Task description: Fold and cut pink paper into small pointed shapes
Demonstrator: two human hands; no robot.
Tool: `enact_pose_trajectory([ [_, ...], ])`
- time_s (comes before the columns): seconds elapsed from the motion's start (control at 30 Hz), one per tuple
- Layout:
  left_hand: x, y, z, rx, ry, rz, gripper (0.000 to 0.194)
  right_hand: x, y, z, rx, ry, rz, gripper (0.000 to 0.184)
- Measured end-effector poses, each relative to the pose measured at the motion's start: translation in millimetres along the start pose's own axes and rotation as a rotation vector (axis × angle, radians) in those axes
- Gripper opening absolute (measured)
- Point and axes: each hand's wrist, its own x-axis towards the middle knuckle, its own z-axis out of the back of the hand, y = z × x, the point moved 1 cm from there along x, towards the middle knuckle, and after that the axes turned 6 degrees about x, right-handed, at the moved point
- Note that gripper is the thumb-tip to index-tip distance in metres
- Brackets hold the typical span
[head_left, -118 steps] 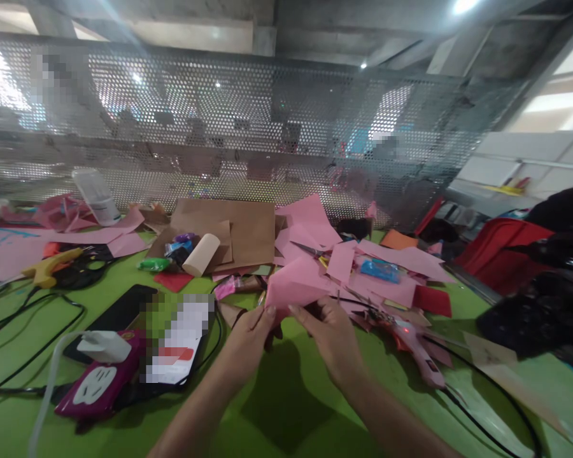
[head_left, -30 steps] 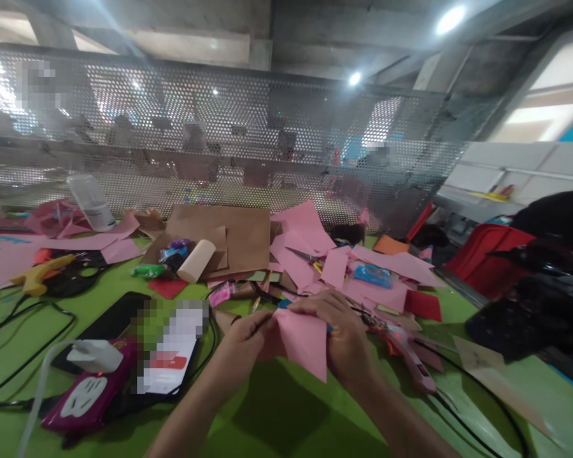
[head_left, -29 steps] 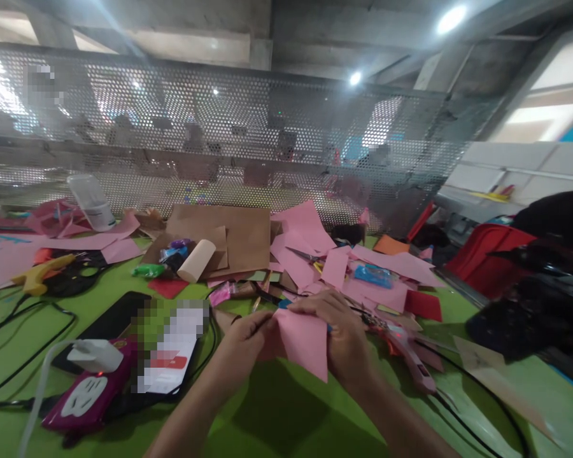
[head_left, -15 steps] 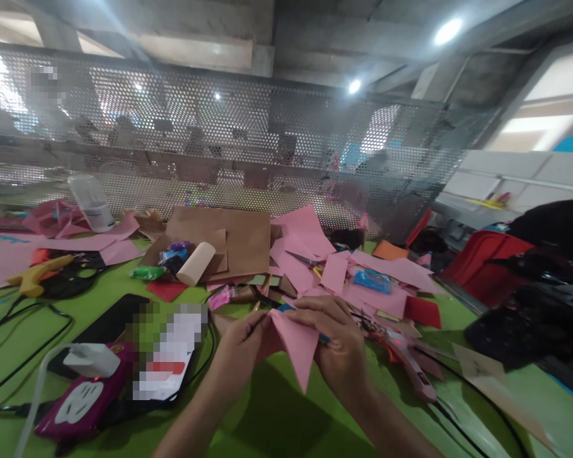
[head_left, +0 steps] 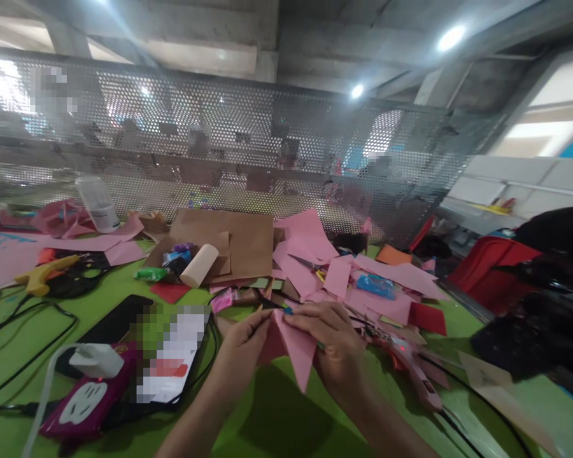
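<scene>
- Paper (head_left: 298, 353) is pinched by fingers of the left hand (head_left: 246, 337) and right hand (head_left: 335, 334), on either side.
- Its flap (wider a second ago) is now tapered downward.

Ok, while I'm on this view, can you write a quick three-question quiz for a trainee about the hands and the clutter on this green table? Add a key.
1. True or false: the left hand and the right hand both hold the same pink sheet.
2. Which colour is the socket block with the white plug on it? a) yellow b) purple c) orange
3. Fill in: behind the pale tube stands or lies a large piece of ____ card.

Key: 1. True. 2. b. 3. brown.
</scene>
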Motion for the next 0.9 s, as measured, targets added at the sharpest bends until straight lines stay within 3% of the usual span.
enact_pose_trajectory([
  [0.1,1,-3,-2.0,-0.046,0.038,-0.008,0.033,0,1,-2,-0.013,0.078,-0.024,0.032],
  [0.2,1,-7,-1.7,-0.084,-0.045,-0.001,0.033,0,0,-1,-0.016,0.137,-0.076,0.035],
  [0.4,0,-9,1.1,-0.281,-0.097,0.083,0.041,1,-1,5,-0.007,0.105,-0.041,0.029],
  [0.57,-2,-7,2.7,-0.289,-0.083,0.122,0.042,1,0,3,0.001,0.158,-0.095,0.034],
  [0.8,-4,-8,1.7,-0.319,-0.14,0.125,0.041,2,-4,6,0.182,0.058,-0.201,0.042],
  [0.9,-4,-4,3.7,-0.358,-0.144,0.172,0.041,2,-10,6,0.293,-0.033,-0.401,0.032],
])
